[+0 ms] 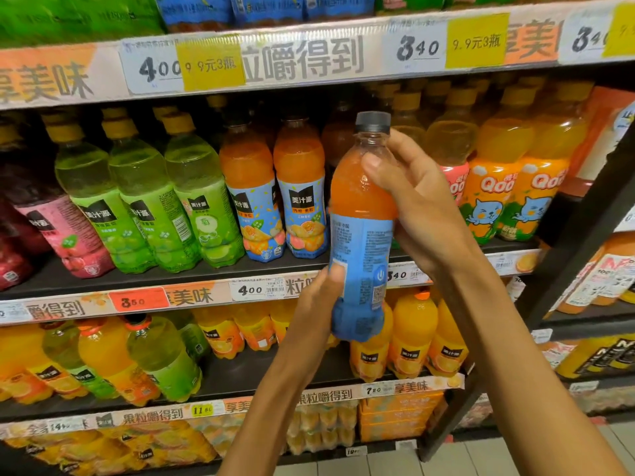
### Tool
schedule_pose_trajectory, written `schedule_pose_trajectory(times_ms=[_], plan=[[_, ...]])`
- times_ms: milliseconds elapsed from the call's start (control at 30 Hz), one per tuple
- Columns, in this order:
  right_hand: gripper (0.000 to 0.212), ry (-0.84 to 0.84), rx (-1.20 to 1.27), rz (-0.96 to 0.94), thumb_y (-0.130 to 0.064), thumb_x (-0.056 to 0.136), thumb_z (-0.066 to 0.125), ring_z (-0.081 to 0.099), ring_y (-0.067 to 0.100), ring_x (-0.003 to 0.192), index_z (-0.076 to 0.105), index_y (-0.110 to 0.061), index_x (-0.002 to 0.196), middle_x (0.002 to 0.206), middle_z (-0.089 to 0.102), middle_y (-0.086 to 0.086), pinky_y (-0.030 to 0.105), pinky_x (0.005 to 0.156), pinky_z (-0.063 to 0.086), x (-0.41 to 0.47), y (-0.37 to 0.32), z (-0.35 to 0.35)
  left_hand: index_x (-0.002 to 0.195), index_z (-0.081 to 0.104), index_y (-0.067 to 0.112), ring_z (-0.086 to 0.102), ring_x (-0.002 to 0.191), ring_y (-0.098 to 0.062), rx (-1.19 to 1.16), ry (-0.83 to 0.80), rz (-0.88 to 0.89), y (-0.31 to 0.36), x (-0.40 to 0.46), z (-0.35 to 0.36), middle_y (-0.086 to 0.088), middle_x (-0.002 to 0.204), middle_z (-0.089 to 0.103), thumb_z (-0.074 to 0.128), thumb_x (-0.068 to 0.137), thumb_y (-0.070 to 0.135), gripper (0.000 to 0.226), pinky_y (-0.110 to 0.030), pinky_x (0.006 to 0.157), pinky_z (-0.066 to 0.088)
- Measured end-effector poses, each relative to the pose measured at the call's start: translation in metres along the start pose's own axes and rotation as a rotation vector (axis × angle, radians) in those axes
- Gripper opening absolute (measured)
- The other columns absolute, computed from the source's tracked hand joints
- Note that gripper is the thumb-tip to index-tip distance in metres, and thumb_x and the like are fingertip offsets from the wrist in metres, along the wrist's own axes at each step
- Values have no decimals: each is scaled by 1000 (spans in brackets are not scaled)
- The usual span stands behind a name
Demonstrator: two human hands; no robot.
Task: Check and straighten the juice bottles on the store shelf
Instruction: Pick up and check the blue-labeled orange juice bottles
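I hold the orange juice bottle (360, 214) upright out in front of the middle shelf (192, 280), its long axis vertical and its printed back label facing me. My right hand (412, 204) wraps its shoulder; my left hand (319, 297) pinches its lower label. Its empty slot lies beyond, right of the two matching bottles (275, 201).

Orange juice bottle (360, 214) — black cap, blue label's back showing — upright before the shelf's bottles (275, 194).
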State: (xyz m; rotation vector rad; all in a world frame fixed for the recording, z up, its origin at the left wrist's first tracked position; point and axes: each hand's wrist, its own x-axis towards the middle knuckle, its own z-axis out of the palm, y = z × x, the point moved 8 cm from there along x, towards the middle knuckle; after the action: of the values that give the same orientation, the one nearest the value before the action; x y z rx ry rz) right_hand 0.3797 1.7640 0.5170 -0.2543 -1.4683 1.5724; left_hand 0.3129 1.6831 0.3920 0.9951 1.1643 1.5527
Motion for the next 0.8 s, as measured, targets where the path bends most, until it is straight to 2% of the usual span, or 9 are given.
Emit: schedule_pose_trajectory(times_ms=[100, 167, 267, 333, 400, 533, 633, 700, 800], plan=[[42, 58, -33, -32, -8, 92, 58, 63, 11, 95, 48, -2, 133, 106, 67, 3, 26, 81, 52, 4, -2, -5, 115, 58, 28, 70, 92, -18, 57, 29, 91, 9, 7, -2, 3, 103, 73, 57, 78, 48, 42, -29, 71, 56], [40, 53, -18, -36, -9, 93, 57, 63, 10, 94, 49, -1, 132, 105, 66, 3, 24, 80, 51, 7, -2, -5, 115, 59, 27, 71, 91, -18, 43, 47, 140, 15, 10, -2, 3, 104, 73, 62, 79, 40, 39, -29, 71, 56], [31, 44, -116, -64, -17, 93, 59, 64, 7, 90, 54, -7, 122, 99, 67, -3, 22, 75, 51, 10, -5, -4, 113, 56, 24, 69, 94, -13, 62, 167, 250, 24, 13, -4, 5, 105, 72, 72, 69, 37, 49, -22, 72, 55], [24, 87, -188, -105, -21, 89, 65, 67, 4, 85, 58, -14, 110, 91, 69, -10, 19, 71, 51, 8, -7, -4, 116, 52, 20, 67, 100, -11, 101, 269, 312, 26, 14, -5, 0, 111, 67, 78, 66, 29, 58, -19, 76, 53], [20, 161, -209, -159, -20, 85, 71, 68, 4, 83, 60, -17, 102, 86, 70, -11, 20, 70, 52, 8, -9, -8, 114, 48, 26, 64, 99, 0, 153, 344, 358, 28, 15, -5, 2, 113, 61, 79, 64, 26, 59, -14, 77, 50], [23, 160, -94, -139, -16, 82, 67, 67, 20, 88, 62, -11, 104, 92, 69, 3, 32, 76, 57, 20, -11, -12, 117, 43, 34, 55, 104, 13, 198, 272, 403, 31, 16, -4, 14, 121, 51, 71, 71, 26, 54, -6, 82, 44], [28, 81, 10, -82, -15, 79, 59, 70, 21, 87, 61, -12, 107, 91, 71, 3, 30, 72, 56, 32, -11, -13, 125, 43, 29, 56, 114, 1, 198, 125, 319, 28, 25, -6, 10, 125, 55, 63, 77, 17, 54, -17, 92, 46], [28, 33, 20, -62, -15, 79, 58, 71, 20, 88, 61, -12, 107, 90, 72, 1, 29, 71, 55, 35, -9, -10, 126, 47, 20, 60, 112, -6, 172, 42, 287, 27, 29, -1, 8, 119, 63, 63, 79, 11, 50, -19, 89, 48], [21, 65, -121, -123, -18, 82, 59, 66, 13, 92, 59, -14, 103, 95, 71, -1, 26, 77, 53, 36, -9, -12, 119, 51, 24, 63, 105, -1, 150, 94, 315, 25, 30, 0, 17, 109, 68, 64, 80, 5, 46, -14, 83, 48]])
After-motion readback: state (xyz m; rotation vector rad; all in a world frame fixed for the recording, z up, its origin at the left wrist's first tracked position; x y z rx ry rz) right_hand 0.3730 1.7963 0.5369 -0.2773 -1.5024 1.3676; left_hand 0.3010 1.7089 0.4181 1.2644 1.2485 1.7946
